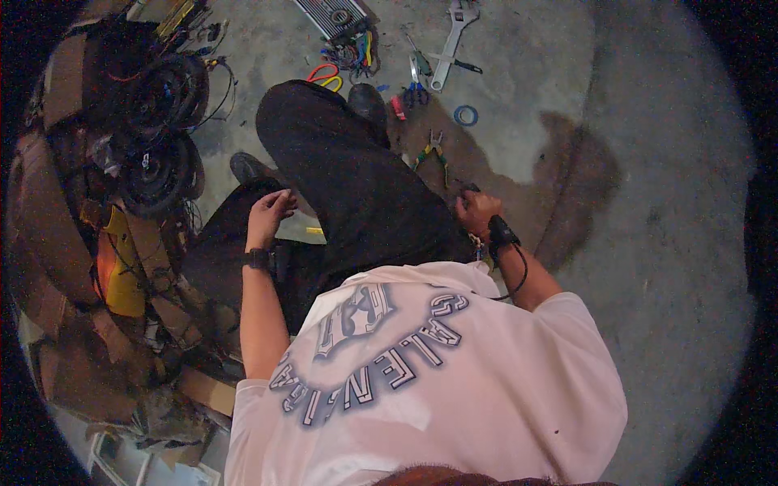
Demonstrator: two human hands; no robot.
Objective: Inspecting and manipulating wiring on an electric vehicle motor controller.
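My left hand (272,209) hangs over my dark trousered legs (340,186), its fingers curled together; whether they hold anything is too small to tell. My right hand (478,212) is closed beside my right thigh, against a small dark thing (468,191) that I cannot make out. Green-and-yellow pliers (435,156) lie on the floor just beyond it. Farther forward lie blue-handled scissors (416,91), a red item (398,108), a blue tape roll (465,115), a large adjustable wrench (446,50) and a narrow dark-handled tool (467,66) across it.
A silver box (331,14), coloured cable ties (356,49) and red and yellow loops (325,78) lie ahead on the concrete floor (648,243). At left are two black wheels (162,174), cables, cardboard (49,211), a yellow panel (123,275) and a white frame (109,454).
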